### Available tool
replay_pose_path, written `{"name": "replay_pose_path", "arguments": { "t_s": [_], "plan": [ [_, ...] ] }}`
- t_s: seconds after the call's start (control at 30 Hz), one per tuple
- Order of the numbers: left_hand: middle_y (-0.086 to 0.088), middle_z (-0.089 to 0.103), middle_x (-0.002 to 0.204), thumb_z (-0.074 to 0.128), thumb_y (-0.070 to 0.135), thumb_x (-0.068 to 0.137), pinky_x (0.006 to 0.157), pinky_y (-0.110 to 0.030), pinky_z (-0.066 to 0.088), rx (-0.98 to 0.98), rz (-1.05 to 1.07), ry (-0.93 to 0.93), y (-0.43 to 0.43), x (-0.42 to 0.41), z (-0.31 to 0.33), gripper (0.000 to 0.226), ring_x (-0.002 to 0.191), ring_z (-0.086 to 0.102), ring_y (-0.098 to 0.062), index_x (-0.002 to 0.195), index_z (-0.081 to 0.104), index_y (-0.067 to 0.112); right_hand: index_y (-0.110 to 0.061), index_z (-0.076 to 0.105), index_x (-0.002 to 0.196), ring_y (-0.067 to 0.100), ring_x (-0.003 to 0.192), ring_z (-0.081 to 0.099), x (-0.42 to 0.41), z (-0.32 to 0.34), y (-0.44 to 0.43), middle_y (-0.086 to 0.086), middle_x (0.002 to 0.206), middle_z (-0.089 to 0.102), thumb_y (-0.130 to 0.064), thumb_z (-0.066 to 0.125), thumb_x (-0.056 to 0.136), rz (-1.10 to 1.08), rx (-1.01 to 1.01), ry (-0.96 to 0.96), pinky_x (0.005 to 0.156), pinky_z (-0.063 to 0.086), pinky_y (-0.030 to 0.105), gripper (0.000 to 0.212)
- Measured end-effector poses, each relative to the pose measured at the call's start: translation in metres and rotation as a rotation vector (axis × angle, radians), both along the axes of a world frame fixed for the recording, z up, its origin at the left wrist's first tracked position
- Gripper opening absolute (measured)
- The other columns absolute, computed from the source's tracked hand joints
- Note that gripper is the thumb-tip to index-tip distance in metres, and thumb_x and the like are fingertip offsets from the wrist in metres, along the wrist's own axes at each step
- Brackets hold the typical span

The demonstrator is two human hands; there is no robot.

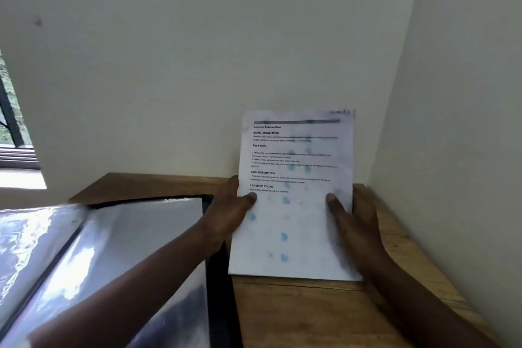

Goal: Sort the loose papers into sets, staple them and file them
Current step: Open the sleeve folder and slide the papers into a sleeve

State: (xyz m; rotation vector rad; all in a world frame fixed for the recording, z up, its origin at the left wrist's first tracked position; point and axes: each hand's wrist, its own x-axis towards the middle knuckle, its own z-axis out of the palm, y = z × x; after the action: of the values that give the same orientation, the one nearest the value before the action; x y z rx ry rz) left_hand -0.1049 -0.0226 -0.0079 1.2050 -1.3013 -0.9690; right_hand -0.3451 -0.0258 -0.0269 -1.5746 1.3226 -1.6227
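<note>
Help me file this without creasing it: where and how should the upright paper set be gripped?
Grip the paper set by its long side edges near mid-height, one hand from each side, thumb in front, fingers behind, as the left hand and right hand do. It stands upright, bottom edge on the table, leaving the sides free.

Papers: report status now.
Both hands gripping: left hand, right hand. The papers upright, bottom edge on the table. The open folder lies left; nothing blocking.
</note>
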Motion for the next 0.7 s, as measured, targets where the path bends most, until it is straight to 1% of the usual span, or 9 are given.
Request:
{"name": "replay_pose_path", "arguments": {
  "t_s": [0.07,0.2,0.3,0.37,0.4,0.47,0.53,0.63,0.7],
  "plan": [
    [-0.003,0.074,0.124,0.053,-0.003,0.101,0.094,-0.043,0.060,0.041,-0.062,-0.015,-0.004,0.013,0.011,0.035,0.108,0.074,-0.022,0.130,0.063,0.012,-0.017,0.068,0.123,0.008,0.104,0.070,0.006,0.011,-0.003,-0.008,0.114,0.074,-0.020,0.064,0.101,-0.010,-0.006,-0.014,0.096,0.058,0.046,0.023],
    [-0.001,0.075,0.124,0.055,-0.004,0.100,0.084,-0.034,0.061,0.081,-0.083,-0.123,-0.008,0.046,0.043,0.037,0.105,0.074,-0.020,0.130,0.065,0.016,-0.027,0.069,0.107,0.007,0.096,0.071,0.037,0.037,-0.010,-0.011,0.104,0.075,-0.020,0.066,0.100,-0.003,-0.037,-0.041,0.092,0.060,0.046,0.011],
    [0.002,0.078,0.114,0.057,-0.005,0.101,0.073,-0.034,0.064,0.063,-0.080,-0.131,-0.008,0.086,0.069,0.037,0.098,0.077,-0.018,0.126,0.063,0.021,-0.028,0.066,0.096,0.002,0.087,0.069,0.077,0.061,-0.020,-0.012,0.096,0.073,-0.022,0.066,0.099,0.017,-0.098,-0.053,0.085,0.060,0.039,0.007],
    [0.008,0.079,0.108,0.058,-0.003,0.100,0.067,-0.028,0.061,0.003,-0.025,-0.213,-0.003,0.123,0.084,0.039,0.091,0.077,-0.011,0.126,0.063,0.026,-0.028,0.064,0.094,-0.005,0.081,0.066,0.113,0.076,-0.027,-0.013,0.092,0.070,-0.022,0.065,0.099,0.040,-0.147,-0.059,0.076,0.055,0.026,0.008],
    [0.010,0.079,0.108,0.059,-0.002,0.100,0.068,-0.026,0.057,-0.024,0.001,-0.277,-0.004,0.135,0.089,0.041,0.089,0.075,-0.008,0.128,0.062,0.027,-0.026,0.064,0.096,-0.006,0.080,0.065,0.123,0.084,-0.028,-0.014,0.092,0.069,-0.022,0.064,0.100,0.045,-0.164,-0.061,0.073,0.052,0.022,0.005],
    [0.005,0.078,0.109,0.059,-0.002,0.100,0.068,-0.026,0.049,-0.056,0.080,-0.334,-0.003,0.173,0.091,0.044,0.085,0.069,-0.010,0.132,0.061,0.027,-0.023,0.064,0.105,0.000,0.087,0.065,0.160,0.096,-0.036,-0.010,0.097,0.068,-0.025,0.063,0.100,0.096,-0.150,-0.056,0.077,0.052,0.025,0.005],
    [-0.004,0.077,0.111,0.058,-0.004,0.099,0.069,-0.029,0.050,-0.068,0.163,-0.231,-0.006,0.205,0.084,0.043,0.084,0.067,-0.015,0.132,0.062,0.024,-0.022,0.061,0.119,0.013,0.101,0.066,0.195,0.097,-0.043,-0.006,0.112,0.066,-0.028,0.062,0.100,0.133,-0.106,-0.049,0.088,0.053,0.032,0.020],
    [-0.001,0.075,0.111,0.055,-0.006,0.097,0.067,-0.030,0.054,-0.067,0.386,-0.007,-0.015,0.245,0.063,0.043,0.086,0.068,-0.019,0.129,0.063,0.022,-0.025,0.042,0.146,0.020,0.125,0.055,0.244,0.076,-0.047,-0.001,0.139,0.047,-0.033,0.066,0.097,0.111,-0.152,0.050,0.104,0.046,0.044,0.055],
    [-0.001,0.072,0.108,0.053,-0.007,0.095,0.065,-0.030,0.049,-0.055,0.515,0.078,-0.022,0.258,0.051,0.042,0.084,0.063,-0.021,0.122,0.064,0.023,-0.024,0.049,0.142,0.024,0.130,0.050,0.261,0.051,-0.044,0.001,0.139,0.049,-0.032,0.069,0.094,0.134,-0.228,0.257,0.106,0.042,0.050,0.053]
  ]
}}
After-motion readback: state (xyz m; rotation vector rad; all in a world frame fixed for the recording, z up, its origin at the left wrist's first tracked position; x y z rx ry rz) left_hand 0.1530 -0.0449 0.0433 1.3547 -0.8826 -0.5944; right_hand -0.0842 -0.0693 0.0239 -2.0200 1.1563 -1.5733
